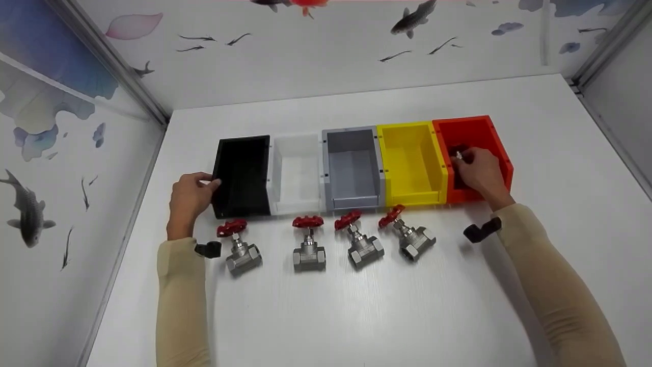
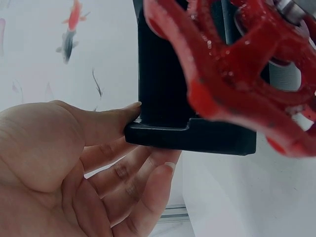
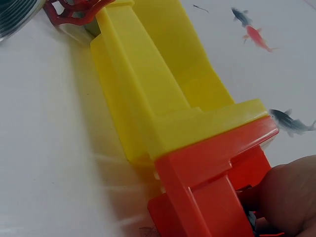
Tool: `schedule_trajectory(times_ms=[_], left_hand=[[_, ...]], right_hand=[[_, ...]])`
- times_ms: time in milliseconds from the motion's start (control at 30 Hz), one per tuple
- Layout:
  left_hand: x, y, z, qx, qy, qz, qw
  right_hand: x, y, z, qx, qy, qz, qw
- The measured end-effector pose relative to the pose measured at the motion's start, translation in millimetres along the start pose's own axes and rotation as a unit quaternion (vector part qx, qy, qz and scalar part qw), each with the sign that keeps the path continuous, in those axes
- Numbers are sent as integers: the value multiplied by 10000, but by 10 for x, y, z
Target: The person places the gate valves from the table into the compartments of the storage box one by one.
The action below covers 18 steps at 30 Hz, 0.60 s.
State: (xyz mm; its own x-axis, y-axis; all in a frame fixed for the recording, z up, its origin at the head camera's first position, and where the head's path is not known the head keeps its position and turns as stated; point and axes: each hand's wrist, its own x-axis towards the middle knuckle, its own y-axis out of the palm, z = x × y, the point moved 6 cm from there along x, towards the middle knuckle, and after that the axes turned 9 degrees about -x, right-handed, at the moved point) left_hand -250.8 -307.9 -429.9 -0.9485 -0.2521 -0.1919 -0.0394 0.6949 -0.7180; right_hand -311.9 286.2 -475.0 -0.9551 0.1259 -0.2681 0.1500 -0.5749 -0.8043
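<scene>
At the row's left end, my left hand (image 1: 189,200) pinches the side wall of the black bin (image 1: 242,176). In the left wrist view, its thumb (image 2: 106,123) lies at the bin's edge, with the fingers spread beneath. My right hand (image 1: 481,171) reaches into the red bin (image 1: 501,148) at the other end. It grips a shiny metal valve (image 1: 459,155), mostly hidden by the fingers and bin wall. Four-way detail aside, several steel valves with red handwheels lie in front of the bins: one (image 1: 244,257) near my left hand, others (image 1: 309,255) further right.
Between the end bins stand a white bin (image 1: 275,204), a grey bin (image 1: 354,203) and a yellow bin (image 1: 415,198), side by side. The white table (image 1: 326,316) meets a printed wall (image 1: 326,61) behind and another panel (image 1: 56,204) on the left.
</scene>
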Motion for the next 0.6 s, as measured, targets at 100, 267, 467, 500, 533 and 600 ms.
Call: schedule_trajectory(times_ms=[100, 267, 467, 500, 533, 600], left_hand=[[-4, 5, -4, 7, 24, -16, 10000], [-5, 6, -2, -7, 84, -45, 10000], [-3, 4, 0, 0, 142, -82, 9999], [-1, 4, 2, 1, 140, -81, 9999], [-3, 6, 2, 1, 129, -75, 9999], [-5, 4, 0, 7, 121, -63, 9999]], right_hand=[[-13, -3, 0, -8, -90, -104, 9999], [-24, -10, 10, -52, -228, -259, 9994], [-32, -8, 18, -89, -339, -368, 9987], [-30, -7, 15, -96, -348, -382, 9986], [-33, -8, 15, -98, -349, -393, 9986], [-34, -10, 17, -101, -358, -413, 9985]])
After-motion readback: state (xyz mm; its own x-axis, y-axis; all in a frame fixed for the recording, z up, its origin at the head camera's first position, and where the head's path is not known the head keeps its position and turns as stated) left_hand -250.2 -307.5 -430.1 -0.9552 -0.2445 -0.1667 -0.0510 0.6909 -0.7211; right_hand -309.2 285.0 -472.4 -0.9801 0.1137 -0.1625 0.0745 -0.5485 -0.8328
